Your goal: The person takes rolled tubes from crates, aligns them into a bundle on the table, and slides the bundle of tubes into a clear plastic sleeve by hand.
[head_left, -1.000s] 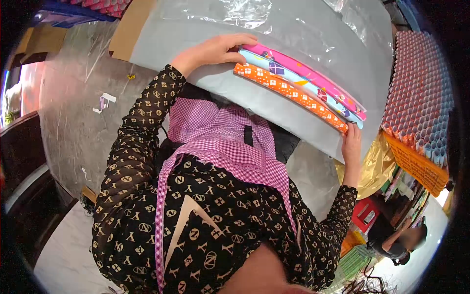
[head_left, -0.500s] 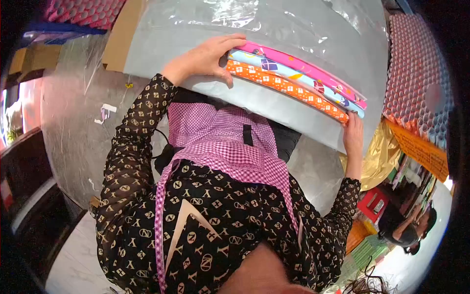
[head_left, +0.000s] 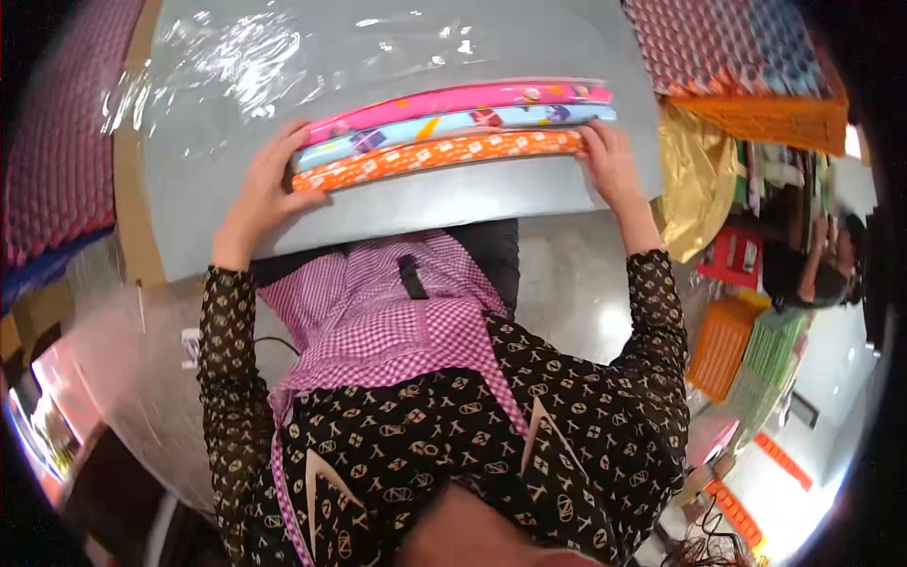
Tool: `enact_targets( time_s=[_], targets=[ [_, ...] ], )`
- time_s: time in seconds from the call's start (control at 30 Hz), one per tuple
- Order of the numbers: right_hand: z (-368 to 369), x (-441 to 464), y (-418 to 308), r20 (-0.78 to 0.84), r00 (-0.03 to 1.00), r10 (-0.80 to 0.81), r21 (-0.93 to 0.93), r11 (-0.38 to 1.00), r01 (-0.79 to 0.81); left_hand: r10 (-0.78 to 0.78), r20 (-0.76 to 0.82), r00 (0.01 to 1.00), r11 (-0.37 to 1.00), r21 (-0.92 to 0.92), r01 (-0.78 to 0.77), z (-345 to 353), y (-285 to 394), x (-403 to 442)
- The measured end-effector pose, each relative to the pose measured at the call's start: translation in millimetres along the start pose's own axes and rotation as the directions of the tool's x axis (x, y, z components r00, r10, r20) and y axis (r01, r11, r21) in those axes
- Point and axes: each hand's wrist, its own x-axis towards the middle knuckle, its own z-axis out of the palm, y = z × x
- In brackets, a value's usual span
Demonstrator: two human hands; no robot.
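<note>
Three rolls of wrapping paper lie side by side on the grey tabletop [head_left: 406, 210]: a pink roll [head_left: 453, 97] at the back, a light blue roll [head_left: 520, 117] with gift pictures in the middle, an orange roll [head_left: 439, 154] with white gift shapes in front. My left hand [head_left: 260, 197] clasps their left ends, fingers by the pink and blue rolls, thumb at the front of the orange one. At the other end my right hand [head_left: 614, 168] presses its fingers against the right ends, mainly of the blue and orange rolls.
Clear plastic film [head_left: 236, 85] covers the far tabletop. Stacked rolls stand left [head_left: 66, 132] and right [head_left: 737, 47], the right ones above an orange crate [head_left: 775, 121]. Gold sheeting [head_left: 694, 180] hangs by the table's right edge. Another person [head_left: 812, 274] is at the far right.
My view has turned, so the rolls now lie nearly level and further left in it. Both hands remain at the roll ends.
</note>
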Motion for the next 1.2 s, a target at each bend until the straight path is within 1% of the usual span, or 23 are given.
enact_targets(
  time_s=[0.03,0.07,0.13,0.2,0.27,0.3,0.33,0.4,0.47,0.5,0.57,0.63,0.73,0.8,0.87,0.93,1.0,1.07,1.2],
  targets=[
    [-1.5,0.3,-2.5,-0.025,1.0,0.002,0.028,1.0,-0.002,-0.007,-0.017,1.0,0.998,-0.063,0.006,0.9,3.8,0.5],
    [-1.7,0.1,-2.2,-0.026,0.999,0.024,0.018,1.0,-0.024,0.014,-0.005,1.0,0.998,-0.068,-0.014,1.5,4.0,0.8],
    [-1.7,0.4,-2.6,-0.06,0.998,0.003,-0.001,1.0,-0.003,-0.008,-0.028,1.0,1.0,-0.004,0.007,1.4,3.2,-0.6],
    [-4.7,3.4,-3.9,-0.075,0.997,0.026,0.01,1.0,-0.025,-0.009,-0.01,1.0,1.0,-0.009,0.008,1.2,0.7,-1.8],
    [-6.3,5.7,-4.6,-0.09,0.995,0.041,0.022,0.999,-0.04,-0.026,-0.036,0.999,1.0,-0.015,0.026,4.8,-4.1,-5.2],
    [-6.0,6.5,-5.5,-0.099,0.994,0.036,0.027,0.999,-0.034,0.045,-0.048,0.998,0.999,0.008,-0.045,4.5,-7.2,-2.5],
    [-6.3,6.3,-4.9,-0.108,0.994,0.029,0.035,0.999,-0.025,0.048,-0.045,0.998,0.999,0.007,-0.048,5.8,-8.0,-1.9],
    [-4.6,3.9,-4.2,-0.112,0.993,0.036,0.052,0.998,-0.03,0.015,-0.065,0.998,0.999,-0.028,-0.016,6.2,-5.8,-4.6],
    [-1.9,3.8,-5.7,-0.116,0.993,0.034,0.079,0.997,-0.025,0.02,-0.059,0.998,1.0,0.007,-0.019,5.0,-4.2,-3.9],
    [-3.9,3.7,-6.6,-0.113,0.992,0.048,0.083,0.996,-0.039,0.033,-0.055,0.998,0.999,0.039,-0.031,4.3,-3.8,-4.2],
    [-4.7,2.4,-4.4,-0.1,0.993,0.067,0.087,0.995,-0.058,0.003,-0.045,0.999,1.0,0.023,-0.002,3.5,-4.2,-5.2],
    [-4.2,-2.1,1.5,-0.152,0.973,0.172,0.18,0.973,-0.144,-0.009,-0.04,0.999,1.0,0.007,0.009,5.6,-5.4,-2.9],
    [-7.7,-11.7,13.5,-0.189,0.958,0.215,0.135,0.972,-0.191,-0.003,-0.046,0.999,1.0,-0.029,0.002,8.7,-11.0,-4.8],
    [-6.9,-17.9,18.8,-0.182,0.958,0.221,0.108,0.973,-0.204,-0.042,-0.06,0.997,0.997,-0.073,0.038,11.6,-11.6,-3.8],
    [-6.6,-23.2,24.3,-0.179,0.958,0.226,0.08,0.973,-0.215,-0.029,-0.053,0.998,0.998,-0.065,0.026,10.3,-9.5,-3.5],
    [-10.2,-19.7,24.2,-0.18,0.976,0.119,0.0,0.993,-0.121,-0.02,-0.047,0.999,0.999,-0.052,0.017,10.9,-10.5,-1.6],
    [-12.3,-15.0,25.4,-0.155,0.981,0.112,0.003,0.994,-0.113,-0.01,-0.056,0.998,0.995,-0.099,0.004,12.3,-14.1,-2.0],
    [-11.1,-9.3,26.1,-0.151,0.988,0.039,-0.059,0.997,-0.048,-0.007,-0.059,0.998,0.996,-0.087,0.002,12.8,-15.7,-3.7],
    [-7.5,-0.9,27.4,-0.131,0.991,-0.005,-0.036,0.999,0.0,-0.016,-0.066,0.998,0.997,-0.075,0.011,11.2,-9.5,-1.3]
  ],
)
